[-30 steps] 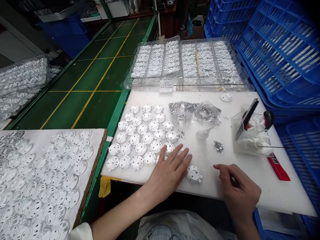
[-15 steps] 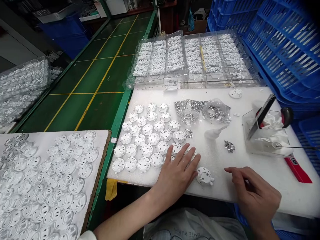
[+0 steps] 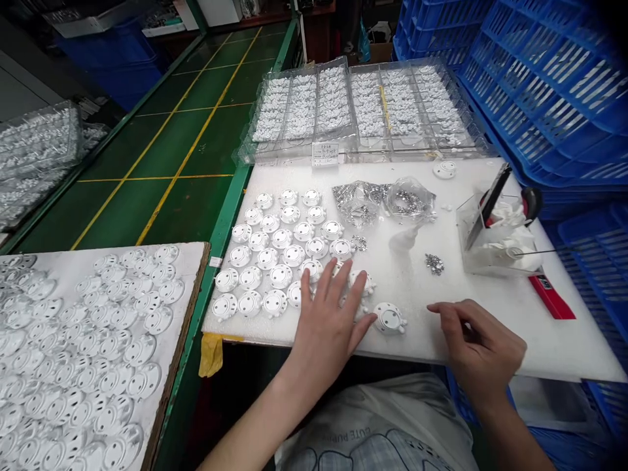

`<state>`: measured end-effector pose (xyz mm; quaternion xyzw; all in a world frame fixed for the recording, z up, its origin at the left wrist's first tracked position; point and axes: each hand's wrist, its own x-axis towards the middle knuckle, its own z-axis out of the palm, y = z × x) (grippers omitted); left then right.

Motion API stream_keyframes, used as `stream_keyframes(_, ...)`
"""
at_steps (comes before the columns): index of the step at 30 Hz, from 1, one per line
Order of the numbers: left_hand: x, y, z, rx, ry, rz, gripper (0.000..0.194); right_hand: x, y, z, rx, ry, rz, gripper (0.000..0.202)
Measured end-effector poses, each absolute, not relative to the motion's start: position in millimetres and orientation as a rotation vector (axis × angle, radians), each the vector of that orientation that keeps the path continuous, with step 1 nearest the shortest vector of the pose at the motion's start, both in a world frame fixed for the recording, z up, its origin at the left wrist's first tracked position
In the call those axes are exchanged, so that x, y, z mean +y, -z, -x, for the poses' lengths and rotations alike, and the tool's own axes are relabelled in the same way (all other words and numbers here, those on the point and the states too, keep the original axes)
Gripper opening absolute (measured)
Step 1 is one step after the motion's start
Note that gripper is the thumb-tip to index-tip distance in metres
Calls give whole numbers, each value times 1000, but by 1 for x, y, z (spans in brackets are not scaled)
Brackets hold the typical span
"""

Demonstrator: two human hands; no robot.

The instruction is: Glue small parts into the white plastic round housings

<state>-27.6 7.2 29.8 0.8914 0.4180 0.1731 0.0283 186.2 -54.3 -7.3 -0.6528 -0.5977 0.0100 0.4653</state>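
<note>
My left hand lies over the near right part of several rows of round white plastic parts, fingers spread. It hides some of them, and I cannot tell whether it presses on any. Just right of its thumb sits a single round white part with dark holes and a small side stub. My right hand hovers near the front edge of the white foam board, thumb and index finger pinched together; anything between them is too small to make out. Beyond it lies a small pile of metal bits.
Clear bags of metal bits, a translucent nozzle bottle and a clear box with tools stand behind. A red-handled tool lies right. Trays of white parts sit at the back, blue crates at right, a green conveyor at left.
The whole view has shifted slightly. My left hand has moved a little leftward off the parts' right end, its fingers and thumb spreading wider. My right hand keeps its pinch.
</note>
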Motion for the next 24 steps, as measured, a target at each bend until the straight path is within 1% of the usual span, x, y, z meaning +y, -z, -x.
stream_keyframes(6, -8, -33, 33, 1320, -700, -2620, 35, -51, 6, -184, -1435, 13, 1544, 20)
stream_keyframes(12, -13, -19, 8, 1172, -638, -2743, 46, -49, 7, -183, -1421, 21, 1509, 20)
stream_keyframes(17, -14, -15, 3, 1164, -569, -2748, 34, -51, 7, -185, -1433, 3, 1488, 20)
stream_keyframes(24, -22, -5, 14, 1207, -674, -2698, 32, -52, 7, -186, -1439, -16, 1489, 22)
